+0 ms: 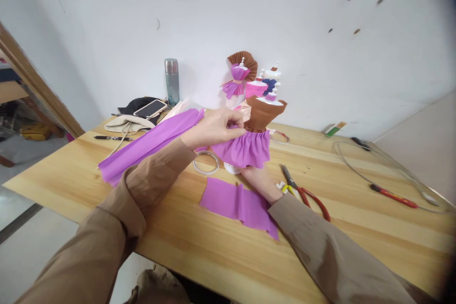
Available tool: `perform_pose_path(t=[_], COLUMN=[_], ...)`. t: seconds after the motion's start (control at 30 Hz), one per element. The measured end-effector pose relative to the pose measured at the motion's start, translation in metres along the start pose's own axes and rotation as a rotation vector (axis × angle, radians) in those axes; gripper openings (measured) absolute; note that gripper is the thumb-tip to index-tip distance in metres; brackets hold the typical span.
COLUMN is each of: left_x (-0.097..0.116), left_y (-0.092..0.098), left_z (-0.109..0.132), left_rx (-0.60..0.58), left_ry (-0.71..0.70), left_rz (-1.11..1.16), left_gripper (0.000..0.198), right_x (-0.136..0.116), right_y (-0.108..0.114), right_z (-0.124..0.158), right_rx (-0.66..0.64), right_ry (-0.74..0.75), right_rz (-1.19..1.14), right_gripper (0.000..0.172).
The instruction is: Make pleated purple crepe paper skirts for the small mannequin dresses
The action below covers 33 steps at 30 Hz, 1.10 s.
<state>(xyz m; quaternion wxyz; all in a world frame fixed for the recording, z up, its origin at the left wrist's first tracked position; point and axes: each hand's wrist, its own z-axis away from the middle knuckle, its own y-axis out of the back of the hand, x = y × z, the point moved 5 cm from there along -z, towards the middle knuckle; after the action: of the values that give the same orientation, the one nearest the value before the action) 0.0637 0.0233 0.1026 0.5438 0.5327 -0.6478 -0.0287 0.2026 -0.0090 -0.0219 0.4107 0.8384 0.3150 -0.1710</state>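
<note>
A small dress form wears a brown pleated bodice point(265, 113) above a gathered purple crepe paper skirt point(249, 149). At the left side of its waist, my left hand point(217, 127) pinches the purple paper between thumb and fingers. My right hand point(260, 181) reaches beneath the skirt, by the form's white base point(231, 167); its fingers are hidden there. A loose purple crepe paper piece point(237, 202) lies in front of the form. Just behind my left forearm stretches a long purple strip point(153, 142). A roll of tape point(205, 162) lies between them.
Red-handled scissors point(302, 192) lie right of my right hand, beside yellow-handled ones point(288, 188). A corded red tool point(394, 196) sits far right. Other dressed forms point(239, 76) stand against the wall. A flask point(172, 83), phone point(150, 109) and pen point(113, 138) are at left.
</note>
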Motion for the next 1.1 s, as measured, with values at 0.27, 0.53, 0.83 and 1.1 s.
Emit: perform_pose_path(t=[0.27, 0.53, 0.83, 1.1], left_x=[0.000, 0.001, 0.008, 0.015], left_y=[0.002, 0.002, -0.011, -0.013], left_z=[0.001, 0.001, 0.011, 0.009], left_rx=[-0.088, -0.182, -0.519, -0.466], left_ry=[-0.025, -0.125, -0.106, -0.067], left_rz=[-0.012, -0.011, 0.073, 0.242], left_gripper=[0.012, 0.017, 0.016, 0.013], right_x=[0.008, 0.028, 0.023, -0.050], right_y=[0.002, 0.036, 0.111, 0.113], right_z=[0.005, 0.013, -0.003, -0.006], right_rx=[-0.117, -0.512, -0.623, -0.480], right_ry=[0.044, -0.209, -0.281, -0.278], right_rz=[0.009, 0.238, 0.251, -0.406], right_gripper=[0.060, 0.016, 0.023, 0.048])
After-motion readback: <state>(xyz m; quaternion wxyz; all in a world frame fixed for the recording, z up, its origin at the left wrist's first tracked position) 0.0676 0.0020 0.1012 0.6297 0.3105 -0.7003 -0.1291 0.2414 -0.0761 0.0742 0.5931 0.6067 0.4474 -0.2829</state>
